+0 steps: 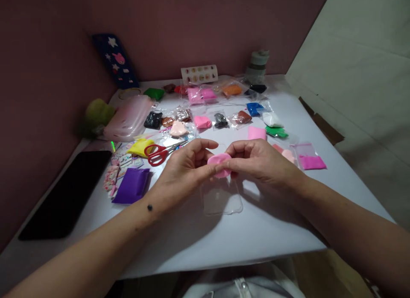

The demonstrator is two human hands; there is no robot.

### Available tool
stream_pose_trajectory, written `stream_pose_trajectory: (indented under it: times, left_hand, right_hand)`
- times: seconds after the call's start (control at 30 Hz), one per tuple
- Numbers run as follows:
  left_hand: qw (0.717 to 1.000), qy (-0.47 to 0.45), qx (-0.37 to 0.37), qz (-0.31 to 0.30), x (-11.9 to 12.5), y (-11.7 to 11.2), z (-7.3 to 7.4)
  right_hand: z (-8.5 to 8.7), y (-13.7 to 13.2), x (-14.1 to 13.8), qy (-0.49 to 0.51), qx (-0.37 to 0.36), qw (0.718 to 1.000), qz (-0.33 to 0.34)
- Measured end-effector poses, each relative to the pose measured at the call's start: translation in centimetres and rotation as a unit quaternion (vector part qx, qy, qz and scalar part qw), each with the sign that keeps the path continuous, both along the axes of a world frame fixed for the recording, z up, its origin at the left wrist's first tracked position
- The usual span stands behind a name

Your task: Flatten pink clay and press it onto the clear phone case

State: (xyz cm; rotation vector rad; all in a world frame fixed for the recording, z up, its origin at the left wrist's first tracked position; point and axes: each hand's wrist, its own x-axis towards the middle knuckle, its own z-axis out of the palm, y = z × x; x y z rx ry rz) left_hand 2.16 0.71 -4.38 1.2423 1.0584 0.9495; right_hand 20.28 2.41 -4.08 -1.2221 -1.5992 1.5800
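We see soft matt pink clay [219,165], a clear glossy plastic phone case [221,199], crinkly shiny plastic baggies [308,156], red plastic-handled scissors [159,153] with metal blades, and a smooth matt white tabletop [205,234].

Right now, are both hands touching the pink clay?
Touching. Head view: fingers of the left hand and right hand pinch the pink clay between them.

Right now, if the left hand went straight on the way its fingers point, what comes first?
The pink clay that the left hand pinches, then probably the right hand just beyond it.
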Motion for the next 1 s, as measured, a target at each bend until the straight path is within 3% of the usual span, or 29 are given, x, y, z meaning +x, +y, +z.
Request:
stream_pose_trajectory:
  times: [0.17,0.37,0.63,0.83,1.0]
  left_hand:
    - [1.0,0.008,0.019,-0.017,0.3,-0.3,0.1]
    - [0.999,0.023,0.004,-0.029,-0.1,0.0,-0.1]
    - [0.999,-0.022,0.028,-0.007,0.0,0.1,-0.6]
    - [0.999,-0.03,0.003,-0.017,0.1,0.1,-0.7]
    - [0.998,-0.045,0.028,0.029,0.2,0.1,-0.8]
  right_hand:
    - [0.0,-0.3,0.0,0.038,0.038,0.999,-0.008]
    - [-0.2,-0.4,0.3,-0.006,0.083,0.996,-0.018]
    - [-0.7,-0.7,0.0,0.105,-0.015,0.994,-0.013]
    - [-1.3,-1.0,0.1,0.083,0.034,0.996,-0.003]
    - [-1.4,-1.1,0.0,0.107,0.031,0.993,0.034]
